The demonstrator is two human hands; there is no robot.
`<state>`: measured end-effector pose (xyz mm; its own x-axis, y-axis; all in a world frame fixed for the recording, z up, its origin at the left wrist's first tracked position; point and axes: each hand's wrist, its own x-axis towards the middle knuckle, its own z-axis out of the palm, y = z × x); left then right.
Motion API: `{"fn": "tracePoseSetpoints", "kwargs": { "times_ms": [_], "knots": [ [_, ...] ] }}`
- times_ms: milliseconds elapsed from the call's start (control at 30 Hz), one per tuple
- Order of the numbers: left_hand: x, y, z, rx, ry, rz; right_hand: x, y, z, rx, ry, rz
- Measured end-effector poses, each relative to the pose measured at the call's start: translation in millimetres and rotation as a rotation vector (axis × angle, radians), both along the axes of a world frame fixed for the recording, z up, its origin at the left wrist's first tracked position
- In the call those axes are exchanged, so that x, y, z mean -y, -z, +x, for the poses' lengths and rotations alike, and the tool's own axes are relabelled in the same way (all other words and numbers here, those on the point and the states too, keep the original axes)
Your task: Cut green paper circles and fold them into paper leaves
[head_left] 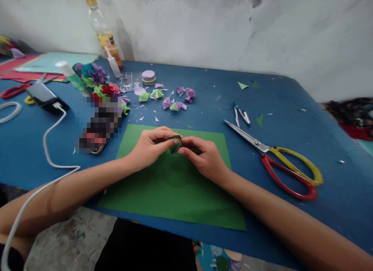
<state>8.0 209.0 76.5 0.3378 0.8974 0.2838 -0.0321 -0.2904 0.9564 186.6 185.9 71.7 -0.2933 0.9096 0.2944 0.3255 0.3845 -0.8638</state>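
Sheet of green paper (175, 205), one, flat on the table (291, 111); over it, left hand (154, 144) and right hand (205, 156), both pinching one folded green piece (174, 148) (small, dark); rightward, one pair of scissors (257, 143); farther, one bottle (100, 25).

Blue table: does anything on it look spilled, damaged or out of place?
No spill or damage stands out. Small paper scraps lie scattered beyond the green sheet, and blocky pixelation blurs a phone-like object left of it, an image oddity.
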Motion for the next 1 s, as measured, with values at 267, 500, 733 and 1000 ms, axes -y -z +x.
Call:
{"fn": "tracePoseSetpoints", "kwargs": {
  "times_ms": [267,500,733,1000],
  "knots": [
    [2.2,-2.7,-0.3,0.002,0.023,0.002,1.0,1.1,-0.9,-0.010,0.054,0.078],
    [2.2,-3.5,-3.4,-0.167,-0.008,0.294,2.6,-0.2,-1.3,0.061,0.064,0.099],
    [-0.1,-2.0,-2.7,-0.205,-0.081,0.408,3.3,-0.4,-3.3,0.066,0.021,0.134],
    [1.4,-2.1,-3.6,-0.211,-0.132,0.458,4.4,-1.4,-2.6,0.104,0.006,0.176]
  ]
}}
